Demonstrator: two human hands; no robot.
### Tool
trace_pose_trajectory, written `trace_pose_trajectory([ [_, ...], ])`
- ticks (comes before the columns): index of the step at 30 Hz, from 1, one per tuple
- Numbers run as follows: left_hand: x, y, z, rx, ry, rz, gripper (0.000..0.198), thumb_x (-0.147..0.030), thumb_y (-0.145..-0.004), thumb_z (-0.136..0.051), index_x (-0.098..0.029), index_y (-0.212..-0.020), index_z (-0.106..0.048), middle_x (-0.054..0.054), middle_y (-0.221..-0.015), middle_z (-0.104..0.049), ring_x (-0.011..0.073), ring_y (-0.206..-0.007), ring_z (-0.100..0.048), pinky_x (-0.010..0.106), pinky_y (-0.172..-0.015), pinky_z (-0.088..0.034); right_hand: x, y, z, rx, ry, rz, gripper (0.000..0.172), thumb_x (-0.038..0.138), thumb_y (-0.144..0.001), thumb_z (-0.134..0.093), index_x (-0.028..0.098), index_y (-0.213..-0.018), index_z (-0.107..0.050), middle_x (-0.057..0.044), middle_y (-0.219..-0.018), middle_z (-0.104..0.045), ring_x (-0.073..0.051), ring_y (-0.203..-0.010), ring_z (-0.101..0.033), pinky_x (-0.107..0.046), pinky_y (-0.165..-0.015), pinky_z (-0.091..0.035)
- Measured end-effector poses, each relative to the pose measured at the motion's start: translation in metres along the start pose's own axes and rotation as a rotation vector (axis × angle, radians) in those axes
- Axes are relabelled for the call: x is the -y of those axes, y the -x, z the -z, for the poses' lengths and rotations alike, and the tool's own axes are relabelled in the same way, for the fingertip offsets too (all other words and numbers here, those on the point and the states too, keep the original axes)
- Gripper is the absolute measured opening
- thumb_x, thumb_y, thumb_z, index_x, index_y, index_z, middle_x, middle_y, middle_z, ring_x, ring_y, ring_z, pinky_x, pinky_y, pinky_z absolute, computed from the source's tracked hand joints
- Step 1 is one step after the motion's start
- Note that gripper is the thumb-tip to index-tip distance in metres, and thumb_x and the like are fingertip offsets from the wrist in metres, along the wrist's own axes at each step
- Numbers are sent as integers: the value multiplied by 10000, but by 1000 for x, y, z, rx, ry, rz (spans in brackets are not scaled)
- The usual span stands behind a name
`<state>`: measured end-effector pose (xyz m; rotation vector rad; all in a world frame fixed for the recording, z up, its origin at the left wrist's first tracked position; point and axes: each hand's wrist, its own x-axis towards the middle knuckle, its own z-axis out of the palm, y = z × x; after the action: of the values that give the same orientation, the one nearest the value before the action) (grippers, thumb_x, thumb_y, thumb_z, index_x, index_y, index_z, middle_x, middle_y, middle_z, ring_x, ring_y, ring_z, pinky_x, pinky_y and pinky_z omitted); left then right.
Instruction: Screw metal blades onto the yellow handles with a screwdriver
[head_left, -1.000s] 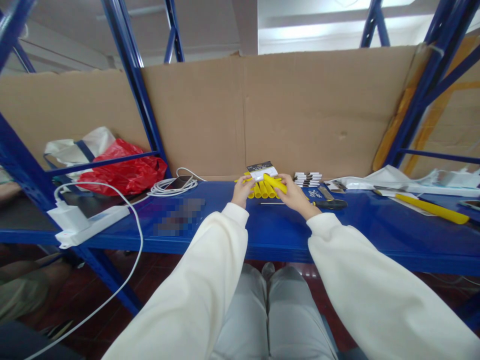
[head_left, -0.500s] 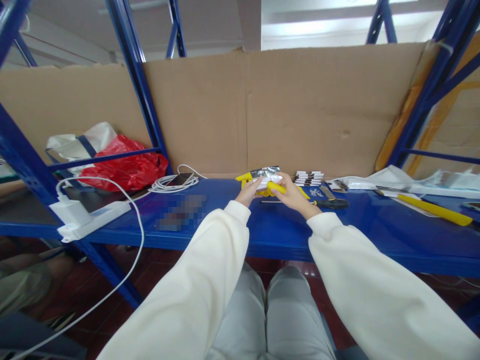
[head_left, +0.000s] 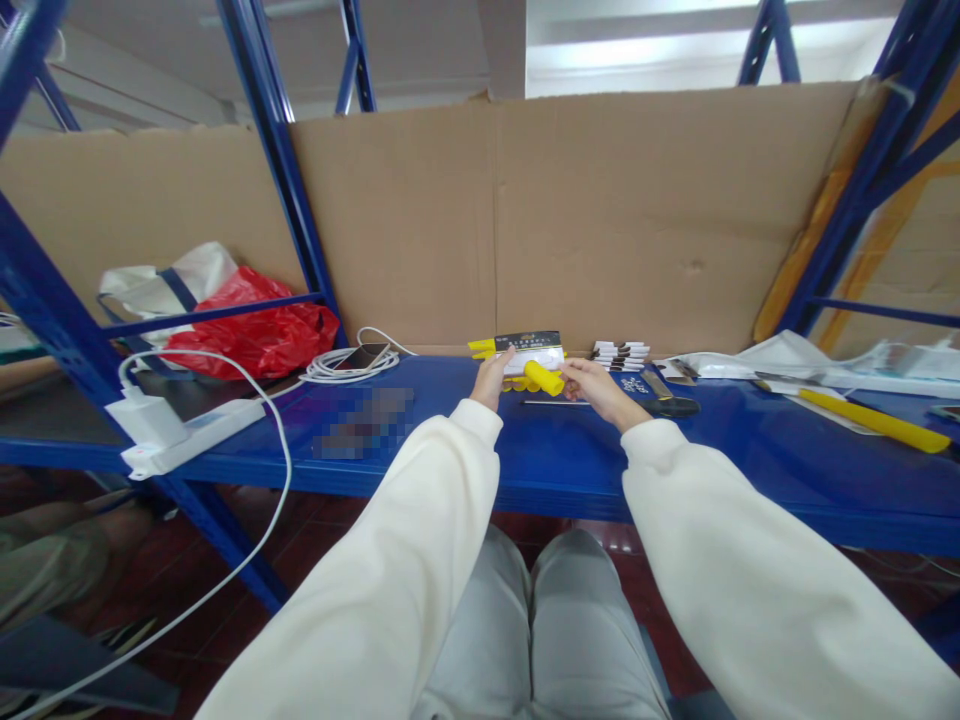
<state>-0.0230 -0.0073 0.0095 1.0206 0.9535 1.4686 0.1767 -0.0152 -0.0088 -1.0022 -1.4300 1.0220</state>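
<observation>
A black-and-white printed packet (head_left: 531, 350) is held up near the back of the blue shelf. My left hand (head_left: 492, 378) is closed on its left side, thumb across the front. My right hand (head_left: 596, 390) has its fingers pinched together at the packet's lower right, beside the end of a yellow cylindrical piece (head_left: 544, 377); what they grip is hidden. That yellow piece sits in front of the packet, tilted down to the right. More yellow parts (head_left: 484, 346) show behind the packet's left end. A screwdriver (head_left: 671, 406) lies under and beyond my right hand.
White folded strips (head_left: 621, 353) lie in a stack right of the packet, near a blue card (head_left: 628, 382). A yellow-handled tool (head_left: 874, 420) is farther right. At left are a coiled white cable (head_left: 349, 366), a power strip (head_left: 195, 437) and a red bag (head_left: 255, 325). Cardboard (head_left: 600, 220) stands behind.
My right hand has moved slightly right, uncovering the yellow piece, which now tilts down to the right. The packet's printed face is turned more toward me. My left hand has shifted slightly.
</observation>
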Motion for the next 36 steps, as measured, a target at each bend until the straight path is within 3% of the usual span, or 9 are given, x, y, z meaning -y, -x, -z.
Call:
trace_pose_trajectory([
  [4, 0, 1, 1, -39, 42, -65, 534, -691, -785, -976, -199, -901, -802, 131, -1045, -906, 347, -1208, -856, 351, -890, -661, 3, 4, -1, 35, -51, 18, 499, 600, -737, -975, 253, -790, -621, 17, -678, -653, -136, -594, -565, -260, -545, -419],
  [8, -1, -1, 2, -12, 119, -84, 558, -724, -779, -967, -202, -915, -824, 129, -1083, -915, 358, -1301, -832, 397, -1043, -650, 4, 5, -2, 58, -53, 23, 502, 608, -754, -976, 254, -785, -622, 19, -677, -668, -140, -613, -586, -261, -566, -436],
  [16, 2, -2, -3, 99, 181, -35, 492, -655, -818, -983, -198, -933, -842, 126, -1086, -925, 356, -1314, -836, 404, -1116, -639, 6, 4, -1, -20, -58, 16, 344, 457, -800, -975, 242, -856, -713, -10, -834, -777, -150, -690, -675, -250, -597, -511],
  [21, 5, -6, -1, 170, 154, -8, 425, -572, -834, -997, -186, -945, -857, 143, -1059, -922, 359, -1295, -844, 408, -1128, -635, 5, 1, 0, -59, -10, 9, 345, 468, -823, -969, 243, -838, -708, -14, -800, -763, -163, -714, -685, -247, -601, -515],
  [26, 5, -6, -1, 104, 168, -35, 469, -606, -824, -998, -175, -931, -848, 148, -1034, -917, 355, -1238, -861, 401, -1088, -650, 4, 1, 1, -22, 25, 17, 385, 528, -840, -940, 240, -820, -685, -13, -802, -747, -172, -719, -683, -276, -640, -518],
  [36, -4, -8, 6, -156, 91, -158, 554, -727, -887, -865, -173, -909, -869, 155, -956, -895, 365, -1152, -865, 452, -1077, -657, 2, 2, 3, 72, 66, 61, 526, 683, -845, -888, 250, -751, -604, -14, -743, -677, -164, -720, -604, -301, -683, -499],
])
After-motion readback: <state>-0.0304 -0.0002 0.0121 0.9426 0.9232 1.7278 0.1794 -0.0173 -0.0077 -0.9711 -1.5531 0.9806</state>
